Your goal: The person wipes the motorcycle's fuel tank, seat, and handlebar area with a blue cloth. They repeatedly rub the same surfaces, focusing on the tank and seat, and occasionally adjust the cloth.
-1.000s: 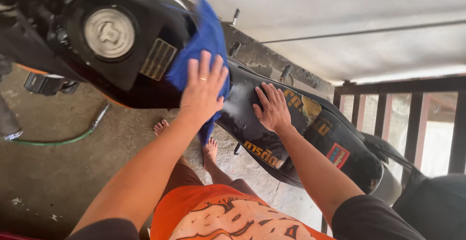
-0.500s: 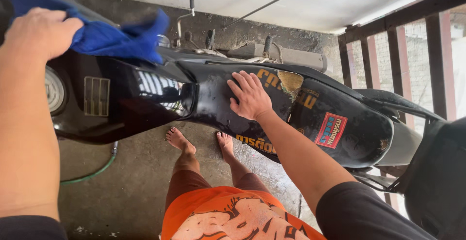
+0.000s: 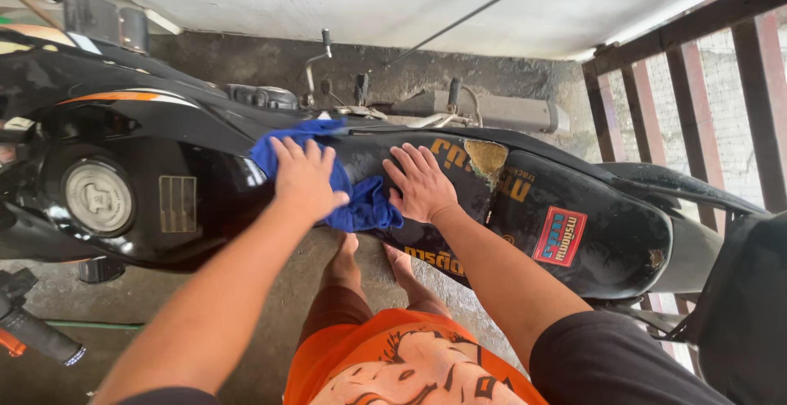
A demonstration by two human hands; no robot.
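A black motorcycle (image 3: 205, 184) stands side-on below the camera, so its top surfaces face up within easy reach. Its fuel tank (image 3: 139, 200), with a round filler cap (image 3: 98, 197), lies to the left; the long black seat (image 3: 525, 208) runs off to the right, its cover torn near the middle where a yellowish patch (image 3: 485, 157) shows through. The tail end meets a dark shape at the right edge, cut off and hard to identify. The handlebar is mostly out of frame; only a grip (image 3: 37, 338) shows at lower left.

The right hand (image 3: 422, 182) lies flat on the seat's front, fingers spread, probably bracing the body. The left hand (image 3: 305, 177) presses palm-down, fingers slightly apart, on a blue cloth (image 3: 361, 204) bunched where tank and seat join; the hand covers much of the cloth, so its full extent is unclear. Bare feet (image 3: 373, 259) stand on the concrete floor (image 3: 270, 323), partly hidden by the seat. A green hose (image 3: 90, 325) is barely visible.
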